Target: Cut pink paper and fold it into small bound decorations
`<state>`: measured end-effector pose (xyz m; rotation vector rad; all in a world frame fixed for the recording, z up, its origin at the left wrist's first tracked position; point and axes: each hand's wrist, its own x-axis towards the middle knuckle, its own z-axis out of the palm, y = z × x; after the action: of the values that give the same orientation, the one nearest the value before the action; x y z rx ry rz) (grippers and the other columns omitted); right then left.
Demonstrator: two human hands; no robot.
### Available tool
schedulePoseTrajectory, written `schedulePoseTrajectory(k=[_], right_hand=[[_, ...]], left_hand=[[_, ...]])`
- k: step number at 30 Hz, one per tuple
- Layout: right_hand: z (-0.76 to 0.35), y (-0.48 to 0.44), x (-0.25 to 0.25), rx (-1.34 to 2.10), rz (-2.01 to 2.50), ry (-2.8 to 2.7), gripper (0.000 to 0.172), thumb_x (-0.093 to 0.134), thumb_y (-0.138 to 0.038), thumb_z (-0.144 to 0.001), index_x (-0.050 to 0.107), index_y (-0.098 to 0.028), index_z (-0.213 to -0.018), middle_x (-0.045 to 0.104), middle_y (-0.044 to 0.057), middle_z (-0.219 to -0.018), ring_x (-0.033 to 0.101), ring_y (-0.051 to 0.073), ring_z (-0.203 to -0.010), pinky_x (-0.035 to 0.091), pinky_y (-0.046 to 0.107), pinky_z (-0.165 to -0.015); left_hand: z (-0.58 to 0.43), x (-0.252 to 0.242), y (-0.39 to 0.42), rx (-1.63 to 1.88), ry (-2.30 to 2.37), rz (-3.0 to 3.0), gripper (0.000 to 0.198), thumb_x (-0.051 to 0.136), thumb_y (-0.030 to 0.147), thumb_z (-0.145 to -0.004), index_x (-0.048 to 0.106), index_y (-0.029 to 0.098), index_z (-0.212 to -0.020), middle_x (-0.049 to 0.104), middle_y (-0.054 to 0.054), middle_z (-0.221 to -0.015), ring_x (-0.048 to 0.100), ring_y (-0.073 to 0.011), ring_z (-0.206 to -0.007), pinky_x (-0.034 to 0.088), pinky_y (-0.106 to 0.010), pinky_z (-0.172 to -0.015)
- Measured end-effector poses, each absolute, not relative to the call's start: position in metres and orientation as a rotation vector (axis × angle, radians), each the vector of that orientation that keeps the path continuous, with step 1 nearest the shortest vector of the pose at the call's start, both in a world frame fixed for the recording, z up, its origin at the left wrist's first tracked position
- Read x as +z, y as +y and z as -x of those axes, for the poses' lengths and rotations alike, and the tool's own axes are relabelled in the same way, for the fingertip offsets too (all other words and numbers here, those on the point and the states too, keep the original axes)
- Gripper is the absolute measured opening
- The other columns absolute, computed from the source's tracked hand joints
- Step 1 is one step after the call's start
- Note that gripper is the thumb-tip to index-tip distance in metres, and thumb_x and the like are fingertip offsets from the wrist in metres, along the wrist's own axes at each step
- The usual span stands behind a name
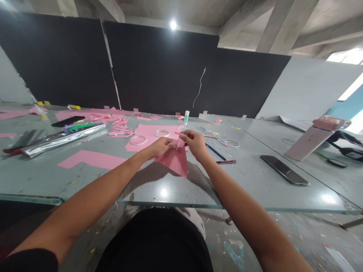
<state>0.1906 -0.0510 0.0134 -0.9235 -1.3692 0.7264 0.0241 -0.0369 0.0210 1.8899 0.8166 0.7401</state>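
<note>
A folded piece of pink paper [174, 162] hangs flared from my two hands, just above the table near its front edge. My left hand [161, 147] pinches the gathered upper part from the left. On the other side my right hand [194, 141] has its fingertips closed on a small pink strip at the top of the same piece. Behind the hands lies a larger pink sheet [143, 132], with silver rings [138, 140] resting on it. A white and green glue stick [186, 118] stands upright beyond my right hand.
Thin wires [211, 134], a blue pen [215, 152] and a dark phone [283, 170] lie to the right, near a pink box-like item [309, 143]. On the left are a foil roll [65, 139], another phone [68, 121] and pink scraps [93, 159]. A dark panel [161, 68] stands behind.
</note>
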Motion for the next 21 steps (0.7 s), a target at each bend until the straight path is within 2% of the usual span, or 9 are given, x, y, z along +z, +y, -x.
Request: schedulePoseTrajectory(k=[4,7,11,14,21], right_hand=[[-0.1898,-0.0497,0.0118,0.722,0.930,-1.383,0.029,0.064,-0.042,-0.065,0.064,-0.016,-0.077,0.049,-0.005,-0.053,0.041,0.008,-0.048,0.038,0.023,-0.048],[-0.1883,-0.0489,0.0101,0.713,0.920,-1.371,0.028,0.063,-0.042,-0.065,0.063,-0.016,-0.076,0.050,-0.005,-0.056,0.041,0.008,-0.050,0.037,0.023,-0.048],[-0.1862,-0.0492,0.0100,0.697,0.943,-1.385,0.028,0.063,-0.043,-0.065,0.063,-0.017,-0.077,0.049,-0.005,-0.054,0.042,0.009,-0.049,0.039,0.023,-0.047],[-0.1858,-0.0512,0.0113,0.721,0.985,-1.376,0.031,0.063,-0.046,-0.065,0.062,-0.018,-0.076,0.051,-0.004,-0.054,0.046,0.010,-0.049,0.043,0.024,-0.046],[-0.1895,-0.0525,0.0101,0.783,1.083,-1.486,0.038,0.067,-0.049,-0.061,0.047,-0.018,-0.053,0.044,-0.005,-0.047,0.048,0.010,-0.046,0.041,0.023,-0.045]], left_hand=[[-0.0273,0.0210,-0.0370,0.780,0.826,-1.891,0.022,0.058,0.035,-0.067,0.063,0.014,-0.069,0.061,-0.001,-0.067,0.054,-0.0145,-0.063,0.040,-0.025,-0.061],[-0.0294,0.0191,-0.0382,0.871,0.820,-1.890,0.025,0.056,0.039,-0.070,0.059,0.015,-0.063,0.057,0.000,-0.063,0.050,-0.0131,-0.061,0.038,-0.025,-0.061],[-0.0304,0.0158,-0.0407,0.900,0.955,-1.983,0.036,0.055,0.047,-0.075,0.052,0.016,-0.058,0.042,0.004,-0.050,0.036,-0.0086,-0.048,0.028,-0.024,-0.050],[-0.0303,0.0162,-0.0415,0.976,1.004,-2.025,0.040,0.057,0.049,-0.073,0.045,0.017,-0.052,0.034,0.005,-0.047,0.029,-0.0075,-0.046,0.022,-0.024,-0.048],[-0.0289,0.0218,-0.0433,1.030,1.009,-2.059,0.043,0.061,0.048,-0.070,0.043,0.017,-0.047,0.029,0.006,-0.046,0.028,-0.0074,-0.047,0.019,-0.024,-0.048]])
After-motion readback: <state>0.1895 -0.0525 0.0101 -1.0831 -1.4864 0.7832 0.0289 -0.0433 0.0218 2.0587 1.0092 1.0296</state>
